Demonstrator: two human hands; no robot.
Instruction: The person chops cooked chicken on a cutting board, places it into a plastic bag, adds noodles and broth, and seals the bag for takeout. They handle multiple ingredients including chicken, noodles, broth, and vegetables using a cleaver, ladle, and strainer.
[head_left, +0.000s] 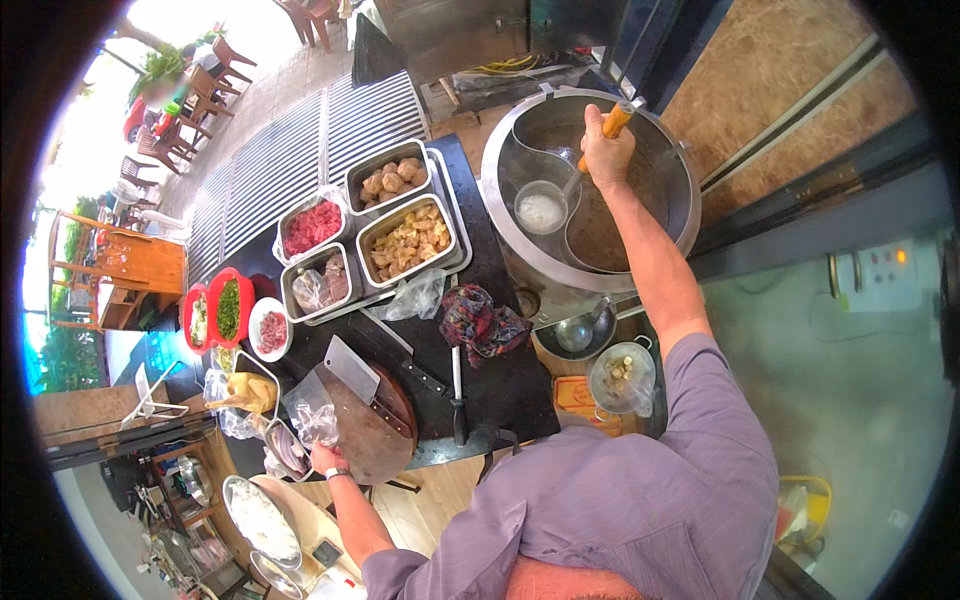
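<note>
My right hand (609, 147), at the upper right, is closed around the wooden handle (616, 120) of a strainer ladle. The ladle's bowl holds white noodles (540, 214) inside one compartment of a large, divided steel pot (499, 255). At the lower left, my left hand (330, 457) is at the edge of a clear plastic bag (311, 414); its finger grip is too small to make out. That bag lies partly over a round wooden chopping board (352, 442). A cleaver (351, 370) rests on the board, its blade pointing away from me.
Steel trays hold meatballs (391, 180), cut meat (409, 244) and raw minced meat (313, 227). A knife (426, 377), a sharpening steel (458, 412) and a crumpled cloth (484, 319) lie on the black table. A whole chicken (251, 391) and a noodle bowl (261, 521) are left.
</note>
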